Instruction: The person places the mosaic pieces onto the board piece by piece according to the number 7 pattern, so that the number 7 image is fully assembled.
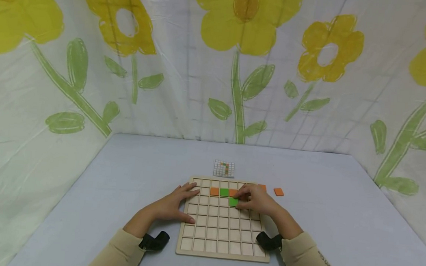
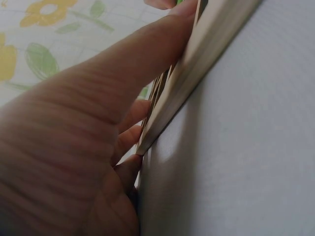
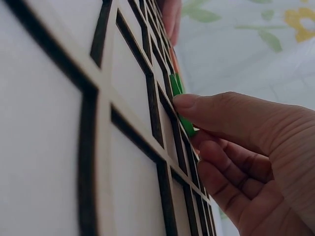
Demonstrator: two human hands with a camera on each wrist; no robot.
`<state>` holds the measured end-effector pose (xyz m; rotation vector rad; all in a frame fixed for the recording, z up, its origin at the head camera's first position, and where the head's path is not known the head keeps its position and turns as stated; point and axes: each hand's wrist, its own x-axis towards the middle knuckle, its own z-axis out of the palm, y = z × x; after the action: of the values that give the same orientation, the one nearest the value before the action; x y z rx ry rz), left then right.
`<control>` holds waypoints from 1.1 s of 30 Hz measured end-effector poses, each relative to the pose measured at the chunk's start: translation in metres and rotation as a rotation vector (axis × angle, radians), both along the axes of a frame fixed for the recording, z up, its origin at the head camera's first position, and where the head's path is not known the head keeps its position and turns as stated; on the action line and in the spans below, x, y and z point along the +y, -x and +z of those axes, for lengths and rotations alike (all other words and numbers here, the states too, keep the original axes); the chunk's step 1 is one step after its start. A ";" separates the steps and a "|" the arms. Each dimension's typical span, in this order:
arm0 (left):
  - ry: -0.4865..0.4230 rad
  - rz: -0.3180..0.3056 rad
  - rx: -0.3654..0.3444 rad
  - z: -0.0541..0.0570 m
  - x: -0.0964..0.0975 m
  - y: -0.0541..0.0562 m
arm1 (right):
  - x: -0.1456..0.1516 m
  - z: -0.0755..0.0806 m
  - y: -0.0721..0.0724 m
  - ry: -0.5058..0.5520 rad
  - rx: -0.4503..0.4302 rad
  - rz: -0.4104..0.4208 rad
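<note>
A wooden grid board (image 1: 223, 256) lies flat on the table. On its second row from the far edge sit an orange tile (image 1: 214, 191), a green tile (image 1: 224, 192) and another orange tile (image 1: 233, 192). Below the last one, my right hand (image 1: 257, 199) pinches a second green tile (image 1: 233, 201) at a cell. The right wrist view shows the thumb on that green tile (image 3: 183, 110), which stands partly above the grid. My left hand (image 1: 172, 205) rests on the board's left side with its fingers spread, thumb on the near part of the edge.
Beyond the board lies a small printed grid card (image 1: 224, 168) with coloured squares. To the right is a loose orange tile (image 1: 278, 192); another orange tile (image 1: 262, 187) shows behind my right hand at the board's far right corner. A flower-printed curtain (image 1: 213, 121) hangs behind the table.
</note>
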<state>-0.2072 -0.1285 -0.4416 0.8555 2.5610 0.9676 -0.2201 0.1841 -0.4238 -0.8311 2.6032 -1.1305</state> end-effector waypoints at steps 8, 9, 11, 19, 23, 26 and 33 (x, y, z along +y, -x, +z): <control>-0.002 -0.003 -0.001 0.000 0.000 0.001 | 0.004 0.004 0.000 -0.009 0.014 -0.003; -0.002 -0.002 -0.002 0.000 0.000 0.000 | 0.006 0.005 0.001 -0.010 0.027 -0.007; -0.004 -0.001 -0.004 0.000 0.000 0.000 | 0.009 0.008 0.002 -0.006 0.044 -0.016; -0.006 0.002 -0.011 0.003 -0.001 -0.001 | 0.034 0.010 0.010 0.043 0.016 -0.102; -0.005 0.001 -0.013 0.001 -0.001 -0.001 | 0.050 0.009 0.012 0.062 -0.016 -0.156; -0.006 0.000 -0.013 0.001 -0.001 -0.001 | 0.063 0.009 0.013 0.072 -0.036 -0.213; -0.003 0.005 -0.014 0.000 -0.001 0.000 | 0.091 0.008 0.013 0.069 -0.093 -0.340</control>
<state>-0.2068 -0.1291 -0.4413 0.8409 2.5520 0.9756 -0.2332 0.2752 -0.4157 -0.3409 2.7064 -1.3130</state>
